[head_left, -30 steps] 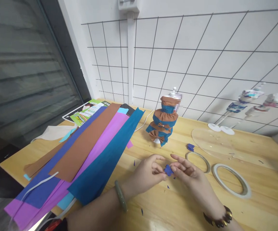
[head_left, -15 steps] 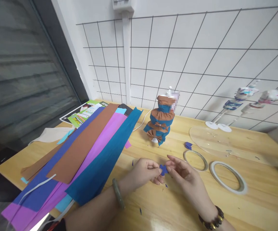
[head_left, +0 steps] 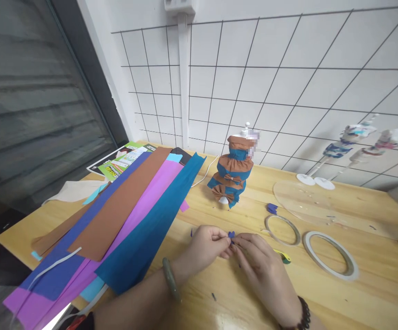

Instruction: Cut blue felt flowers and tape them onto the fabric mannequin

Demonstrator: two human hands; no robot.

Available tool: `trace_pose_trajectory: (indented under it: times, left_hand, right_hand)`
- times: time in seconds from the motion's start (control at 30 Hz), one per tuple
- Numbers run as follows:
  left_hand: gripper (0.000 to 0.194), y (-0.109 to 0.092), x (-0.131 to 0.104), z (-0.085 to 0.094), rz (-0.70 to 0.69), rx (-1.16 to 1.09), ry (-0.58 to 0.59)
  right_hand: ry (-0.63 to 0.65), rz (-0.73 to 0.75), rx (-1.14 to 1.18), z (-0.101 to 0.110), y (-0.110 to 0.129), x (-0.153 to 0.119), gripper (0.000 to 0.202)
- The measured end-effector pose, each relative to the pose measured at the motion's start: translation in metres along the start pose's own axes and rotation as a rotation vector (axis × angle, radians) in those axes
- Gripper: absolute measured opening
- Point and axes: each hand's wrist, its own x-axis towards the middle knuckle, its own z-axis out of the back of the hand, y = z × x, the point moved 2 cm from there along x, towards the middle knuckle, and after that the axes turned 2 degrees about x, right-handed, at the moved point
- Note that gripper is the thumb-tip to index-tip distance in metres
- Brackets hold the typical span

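Observation:
A small dark-blue paper cutout (head_left: pixel 231 234) with rounded lobes is pinched at its edge by my left hand (head_left: pixel 210 244), closed with thumb and forefinger together. My right hand (head_left: pixel 265 260) meets it from the other side, its thumb and fingertips closed on the lower part of the cutout. My fingers partly cover the paper. Beyond them stands a small dress form (head_left: pixel 235 167) wrapped in brown and teal ruffled paper with brown bows. Another folded dark-blue paper piece (head_left: pixel 272 208) lies on the table to the right.
Long brown, purple, blue and teal paper strips (head_left: pixel 144 220) cover the left side. Two rolls of tape, a thinner one (head_left: pixel 298 236) and a wider one (head_left: pixel 352 270), lie right. Yellow-green scissors handles (head_left: pixel 283 256) show behind my right hand. Two white-based stands (head_left: pixel 305 179) are at the back.
My right hand has turned over and closed in on the cutout, its fingers now touching those of my left. The yellow-green handle has come into sight behind it.

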Motion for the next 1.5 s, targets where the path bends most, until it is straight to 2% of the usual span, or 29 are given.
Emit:
trace_pose_trajectory:
  times: [0.13, 0.2, 0.3, 0.4, 0.5, 0.67, 0.77, 0.87, 0.97, 1.03, 1.1, 1.17, 1.33, 1.5]
  left_hand:
    - [0.023, -0.002, 0.000, 0.000, 0.004, 0.030, 0.011]
    - [0.024, -0.003, 0.000, 0.000, 0.016, 0.027, 0.014]
    - [0.028, -0.003, -0.002, 0.000, 0.029, 0.050, 0.024]
    - [0.032, -0.002, -0.005, -0.002, 0.039, 0.097, 0.107]
    - [0.034, -0.001, -0.007, -0.004, 0.052, 0.121, 0.185]
    - [0.031, -0.003, -0.010, -0.004, 0.042, 0.159, 0.222]
    - [0.029, -0.002, -0.007, 0.002, 0.050, 0.171, 0.218]
    - [0.029, 0.000, 0.002, 0.018, 0.055, 0.259, 0.065]
    - [0.027, 0.001, 0.012, 0.036, 0.003, 0.430, -0.138]
    - [0.026, 0.001, 0.016, 0.044, -0.040, 0.493, -0.208]
    - [0.028, 0.002, 0.018, 0.048, -0.085, 0.535, -0.248]
    - [0.031, 0.002, 0.018, 0.048, -0.134, 0.583, -0.283]
    - [0.031, 0.002, 0.015, 0.045, -0.208, 0.661, -0.331]
    - [0.025, -0.003, 0.011, 0.043, -0.252, 0.739, -0.292]
  right_hand:
    - [0.005, -0.044, 0.064, 0.001, -0.001, 0.001, 0.016]
    - [0.001, -0.115, 0.139, 0.002, -0.003, 0.001, 0.014]
    - [-0.050, -0.343, 0.346, 0.000, -0.009, 0.002, 0.016]
    - [-0.089, -0.537, 0.662, -0.005, -0.011, 0.002, 0.032]
    - [-0.091, -0.585, 0.838, -0.010, -0.008, 0.002, 0.036]
    - [-0.111, -0.631, 0.846, -0.009, -0.007, 0.004, 0.035]
    - [-0.128, -0.642, 0.717, 0.001, -0.017, 0.005, 0.037]
    - [-0.148, -0.625, 0.356, 0.023, -0.038, 0.005, 0.036]
    - [-0.032, -0.521, -0.104, 0.045, -0.061, 0.003, 0.031]
    - [0.072, -0.442, -0.302, 0.054, -0.074, -0.001, 0.028]
    - [0.170, -0.410, -0.367, 0.057, -0.083, -0.005, 0.029]
    - [0.204, -0.428, -0.405, 0.056, -0.088, -0.008, 0.029]
    - [0.234, -0.429, -0.431, 0.050, -0.087, -0.010, 0.028]
    - [0.224, -0.427, -0.470, 0.049, -0.085, -0.010, 0.028]
